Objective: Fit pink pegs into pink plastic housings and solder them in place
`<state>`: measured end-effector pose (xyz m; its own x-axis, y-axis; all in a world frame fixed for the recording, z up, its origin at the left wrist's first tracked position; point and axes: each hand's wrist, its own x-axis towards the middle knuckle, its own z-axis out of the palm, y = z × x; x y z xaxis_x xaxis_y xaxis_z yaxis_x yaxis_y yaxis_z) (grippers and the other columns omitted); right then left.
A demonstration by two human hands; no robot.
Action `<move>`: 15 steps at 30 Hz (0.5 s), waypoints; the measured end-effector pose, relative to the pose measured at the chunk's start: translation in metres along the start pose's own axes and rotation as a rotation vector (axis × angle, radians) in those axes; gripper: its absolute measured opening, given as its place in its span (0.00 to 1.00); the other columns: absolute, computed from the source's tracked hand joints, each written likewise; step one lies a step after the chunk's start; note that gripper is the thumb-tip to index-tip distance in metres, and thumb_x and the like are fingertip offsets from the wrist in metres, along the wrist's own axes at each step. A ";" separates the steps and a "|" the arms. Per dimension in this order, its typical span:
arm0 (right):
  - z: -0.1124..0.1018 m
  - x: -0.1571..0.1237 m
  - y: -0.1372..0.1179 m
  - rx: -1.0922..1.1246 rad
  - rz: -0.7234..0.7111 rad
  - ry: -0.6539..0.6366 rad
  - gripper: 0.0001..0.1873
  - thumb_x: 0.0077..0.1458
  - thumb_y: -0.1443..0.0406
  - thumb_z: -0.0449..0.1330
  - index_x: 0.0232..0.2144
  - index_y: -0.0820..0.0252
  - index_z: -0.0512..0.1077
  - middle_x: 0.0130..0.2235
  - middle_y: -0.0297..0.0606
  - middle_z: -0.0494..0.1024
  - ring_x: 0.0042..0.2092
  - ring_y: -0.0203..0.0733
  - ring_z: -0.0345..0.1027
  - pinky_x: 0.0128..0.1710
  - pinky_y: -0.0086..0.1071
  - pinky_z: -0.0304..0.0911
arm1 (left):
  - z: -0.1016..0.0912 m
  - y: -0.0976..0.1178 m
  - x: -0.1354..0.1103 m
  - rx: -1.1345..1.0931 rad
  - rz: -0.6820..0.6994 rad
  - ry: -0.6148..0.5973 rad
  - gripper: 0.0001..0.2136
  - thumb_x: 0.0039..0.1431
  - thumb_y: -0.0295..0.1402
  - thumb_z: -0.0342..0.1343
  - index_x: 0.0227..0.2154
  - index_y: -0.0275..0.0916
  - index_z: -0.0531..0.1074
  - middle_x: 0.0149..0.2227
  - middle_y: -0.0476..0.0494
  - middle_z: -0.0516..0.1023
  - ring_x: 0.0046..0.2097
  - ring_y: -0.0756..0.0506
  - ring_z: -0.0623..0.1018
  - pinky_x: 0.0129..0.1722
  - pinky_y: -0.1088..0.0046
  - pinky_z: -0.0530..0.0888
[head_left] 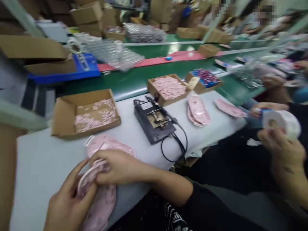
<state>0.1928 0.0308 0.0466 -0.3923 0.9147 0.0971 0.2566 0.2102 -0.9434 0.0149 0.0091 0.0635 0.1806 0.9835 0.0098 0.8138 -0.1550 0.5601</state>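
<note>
Gripping a stack of pale pink oval plastic pouches [99, 205] on the pale grey tabletop [40, 179], left hand [69, 202] closed around their edge, right hand [117, 166] closed over the top, near an open brown cardboard box [84, 134]

The pink pouch [99, 207] seems glossy plastic, the box [63, 118] matt cardboard.

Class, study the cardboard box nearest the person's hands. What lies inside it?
Small pink pieces lie scattered in the open cardboard box, its brown bottom showing in patches. Anything beneath the pieces is covered from view.
</note>
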 end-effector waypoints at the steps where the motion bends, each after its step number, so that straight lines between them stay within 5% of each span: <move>1: 0.005 0.002 0.000 0.029 0.000 -0.003 0.14 0.53 0.67 0.63 0.44 0.57 0.71 0.42 0.33 0.78 0.44 0.39 0.73 0.46 0.29 0.68 | -0.004 -0.003 -0.005 -0.013 -0.047 -0.016 0.21 0.65 0.42 0.55 0.60 0.46 0.67 0.37 0.51 0.82 0.34 0.48 0.81 0.34 0.75 0.76; 6: -0.009 -0.008 0.004 0.069 0.080 0.024 0.14 0.54 0.69 0.63 0.45 0.56 0.72 0.42 0.32 0.78 0.43 0.39 0.73 0.45 0.31 0.67 | -0.001 -0.005 0.004 -0.134 -0.022 -0.101 0.23 0.59 0.43 0.55 0.57 0.44 0.73 0.30 0.53 0.81 0.23 0.50 0.74 0.28 0.74 0.73; 15: -0.007 -0.017 0.010 0.007 0.089 0.083 0.19 0.56 0.71 0.60 0.50 0.57 0.70 0.50 0.37 0.79 0.51 0.42 0.74 0.55 0.37 0.66 | 0.002 -0.009 0.012 -0.200 0.028 -0.165 0.23 0.58 0.41 0.56 0.57 0.44 0.73 0.43 0.46 0.84 0.36 0.44 0.83 0.33 0.71 0.78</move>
<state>0.2078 0.0199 0.0376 -0.2939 0.9551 0.0389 0.2805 0.1250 -0.9517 0.0112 0.0222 0.0569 0.3027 0.9480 -0.0980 0.6849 -0.1448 0.7141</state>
